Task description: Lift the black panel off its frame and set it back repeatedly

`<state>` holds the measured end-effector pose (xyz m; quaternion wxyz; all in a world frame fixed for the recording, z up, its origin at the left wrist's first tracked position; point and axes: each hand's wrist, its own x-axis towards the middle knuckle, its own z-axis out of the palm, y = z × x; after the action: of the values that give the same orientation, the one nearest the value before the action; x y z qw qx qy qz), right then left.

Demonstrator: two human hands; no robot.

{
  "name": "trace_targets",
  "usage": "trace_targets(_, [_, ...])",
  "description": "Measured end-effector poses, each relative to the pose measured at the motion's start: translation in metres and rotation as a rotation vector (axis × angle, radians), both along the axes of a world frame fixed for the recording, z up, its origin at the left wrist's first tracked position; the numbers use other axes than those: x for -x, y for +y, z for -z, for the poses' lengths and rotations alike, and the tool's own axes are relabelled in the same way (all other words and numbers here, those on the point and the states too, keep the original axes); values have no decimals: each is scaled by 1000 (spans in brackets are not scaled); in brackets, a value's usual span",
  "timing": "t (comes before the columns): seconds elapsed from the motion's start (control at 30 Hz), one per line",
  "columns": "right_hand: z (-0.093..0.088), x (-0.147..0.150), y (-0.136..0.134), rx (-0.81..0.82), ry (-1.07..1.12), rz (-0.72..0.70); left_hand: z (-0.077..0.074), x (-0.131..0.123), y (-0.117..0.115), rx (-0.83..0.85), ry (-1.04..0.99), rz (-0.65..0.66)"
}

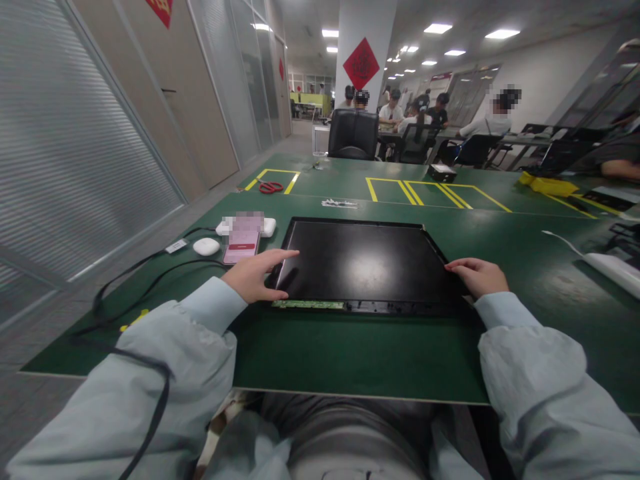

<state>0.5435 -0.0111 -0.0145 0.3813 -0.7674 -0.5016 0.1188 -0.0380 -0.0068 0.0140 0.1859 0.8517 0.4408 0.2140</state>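
Both hands rest loosely open on a black panel (363,263) lying flat on the table (350,347), left hand (256,275) at its near-left corner, right hand (477,275) on its right edge, long axis running hand to hand; even pressure at both ends would best keep it square.

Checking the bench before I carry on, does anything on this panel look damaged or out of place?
The black display panel has no bezel along its near edge: a green circuit strip lies exposed beside the left hand. Nothing else looks odd.
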Motion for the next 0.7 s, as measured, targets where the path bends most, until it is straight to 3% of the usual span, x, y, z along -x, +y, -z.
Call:
trace_targets(0.27, [3,-16,14,92,35,22,-2,-1,1,-8,45,18])
trace_targets(0.53, [4,-12,9,43,13,15,4,-1,5,7,130,-59])
trace_targets(0.7, [7,-1,-1,-69,-10,-5,6,-9,7,-60,118,-134])
